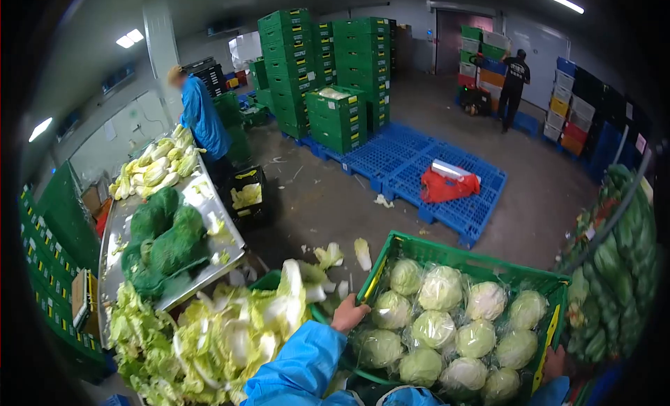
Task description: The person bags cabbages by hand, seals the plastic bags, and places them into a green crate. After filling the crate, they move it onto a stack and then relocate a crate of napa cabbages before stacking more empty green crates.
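Observation:
My left hand [348, 314] is closed round the left rim of a green plastic crate [481, 264]. On the crate's right side, my right hand [555, 364] grips the edge near the lower right corner, partly cut off by shadow. Inside lie several round cabbages [438, 289], each wrapped in clear film. Blue sleeves cover both my arms. Left of the crate is a big heap of loose cabbage leaves [230, 329], close to my left forearm.
A metal table [220, 228] holds green net sacks [167, 238] and napa cabbages [160, 161]; a person in blue stands beside it. Blue pallets [419, 161] carry stacked green crates [285, 71]. Net-bagged green produce [614, 266] stands right. Another person is near far crates.

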A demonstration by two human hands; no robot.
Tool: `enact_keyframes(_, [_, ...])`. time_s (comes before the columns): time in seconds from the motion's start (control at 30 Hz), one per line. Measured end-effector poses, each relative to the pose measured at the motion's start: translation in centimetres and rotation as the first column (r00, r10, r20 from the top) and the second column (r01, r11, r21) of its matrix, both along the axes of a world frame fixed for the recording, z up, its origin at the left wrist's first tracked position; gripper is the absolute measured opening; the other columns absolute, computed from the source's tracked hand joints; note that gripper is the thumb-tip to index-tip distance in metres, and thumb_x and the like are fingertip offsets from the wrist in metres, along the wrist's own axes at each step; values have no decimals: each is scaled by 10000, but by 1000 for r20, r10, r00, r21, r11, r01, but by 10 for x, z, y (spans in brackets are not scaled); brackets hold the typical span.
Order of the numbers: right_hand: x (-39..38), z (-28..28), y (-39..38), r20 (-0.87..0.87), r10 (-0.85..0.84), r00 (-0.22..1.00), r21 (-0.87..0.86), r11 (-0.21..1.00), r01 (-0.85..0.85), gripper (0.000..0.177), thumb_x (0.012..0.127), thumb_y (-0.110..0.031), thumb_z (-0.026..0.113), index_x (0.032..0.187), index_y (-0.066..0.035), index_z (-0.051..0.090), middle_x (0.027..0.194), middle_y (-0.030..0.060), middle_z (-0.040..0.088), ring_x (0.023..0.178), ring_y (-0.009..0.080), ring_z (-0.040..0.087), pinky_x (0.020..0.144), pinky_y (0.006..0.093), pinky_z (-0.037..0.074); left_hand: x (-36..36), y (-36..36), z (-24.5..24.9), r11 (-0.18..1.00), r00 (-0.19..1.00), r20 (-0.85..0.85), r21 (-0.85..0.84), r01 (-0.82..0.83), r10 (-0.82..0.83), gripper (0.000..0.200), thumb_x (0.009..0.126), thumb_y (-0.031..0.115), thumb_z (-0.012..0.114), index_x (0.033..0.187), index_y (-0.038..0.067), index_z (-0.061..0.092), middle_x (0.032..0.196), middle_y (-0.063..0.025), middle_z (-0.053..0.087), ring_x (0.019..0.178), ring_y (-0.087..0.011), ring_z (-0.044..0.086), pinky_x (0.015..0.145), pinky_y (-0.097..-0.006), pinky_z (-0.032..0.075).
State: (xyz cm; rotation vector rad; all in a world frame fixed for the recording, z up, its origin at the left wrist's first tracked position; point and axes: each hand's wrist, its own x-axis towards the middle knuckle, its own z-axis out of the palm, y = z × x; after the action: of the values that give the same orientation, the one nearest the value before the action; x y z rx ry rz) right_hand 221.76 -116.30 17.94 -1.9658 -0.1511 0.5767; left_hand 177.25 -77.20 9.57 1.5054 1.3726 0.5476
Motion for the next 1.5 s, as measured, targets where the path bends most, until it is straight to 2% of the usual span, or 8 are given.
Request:
enact_keyframes(0.1, [108, -109, 71, 223, 128, 966, 142, 977, -162, 44, 872, -144, 468, 903, -113, 472, 582, -36, 382, 429, 79, 363, 363, 260, 274, 36, 100, 6, 997, 999, -39, 74, -15, 18, 512, 664, 327, 640, 1061, 19, 537, 1014, -212, 590, 967, -335, 560, 846, -384, 412])
enact_keyframes(0.37, [96, -2, 321, -41, -41, 998, -6, 999, 41, 274, 899, -149, 448, 1143, -27, 466, 826, 45, 505, 645, 117, 456, 533, 273, 366, 95, 296, 58, 999, 997, 59, 10, -48, 47, 442, 699, 157, 610, 1083, -34, 504, 940, -143, 577, 889, -227, 537, 795, -317, 403])
enact_keyframes(0.67, [242, -82, 610, 233, 203, 951, 27, 976, -215, 127, 873, -174, 463, 976, -108, 497, 604, -33, 404, 444, 73, 362, 388, 254, 278, 158, 514, 43, 969, 968, 54, 25, -247, 246, 420, 688, 182, 633, 1025, -45, 528, 889, -173, 582, 865, -252, 549, 782, -340, 407])
enact_keyframes(0.73, [220, -27, 670, -33, 247, 968, 107, 964, -242, 324, 849, -170, 516, 1109, 20, 485, 952, 110, 516, 840, 186, 480, 732, 321, 400, 148, 541, 55, 963, 963, 61, 43, -266, 263, 407, 689, 179, 634, 1013, -42, 527, 877, -158, 581, 841, -245, 547, 763, -340, 410])
enact_keyframes(0.8, [232, -10, 732, -9, 310, 951, -79, 947, -310, 348, 860, -175, 501, 1143, 25, 463, 976, 118, 518, 866, 196, 478, 757, 339, 395, 146, 575, 57, 932, 929, 73, -18, -363, 363, 395, 689, 166, 632, 1009, -41, 526, 868, -145, 578, 826, -235, 541, 749, -335, 410])
enact_keyframes(1.0, [261, -63, 908, 238, 322, 916, -33, 946, -324, 87, 855, -177, 501, 890, -105, 468, 607, -15, 380, 440, 79, 328, 378, 268, 255, 144, 701, 48, 899, 897, 55, -17, -439, 439, 365, 690, 105, 617, 1011, -43, 525, 857, -122, 571, 792, -203, 522, 708, -323, 403])
enact_keyframes(1.17, [236, -51, 1022, 166, 411, 896, -132, 910, -393, 180, 841, -152, 504, 959, -17, 500, 767, 48, 480, 678, 150, 442, 593, 325, 364, 133, 846, 31, 924, 919, 101, -33, -381, 382, 359, 686, 92, 605, 1012, -45, 543, 847, -103, 570, 776, -183, 518, 690, -319, 406])
enact_keyframes(1.5, [224, -44, 1175, 101, 268, 958, -142, 957, -253, 117, 843, -149, 486, 915, -57, 481, 693, 2, 420, 561, 98, 370, 483, 280, 303, 179, 1051, 45, 941, 941, -38, -33, -337, 336, 410, 670, 129, 638, 1023, -56, 542, 866, -149, 584, 828, -257, 544, 775, -350, 406])
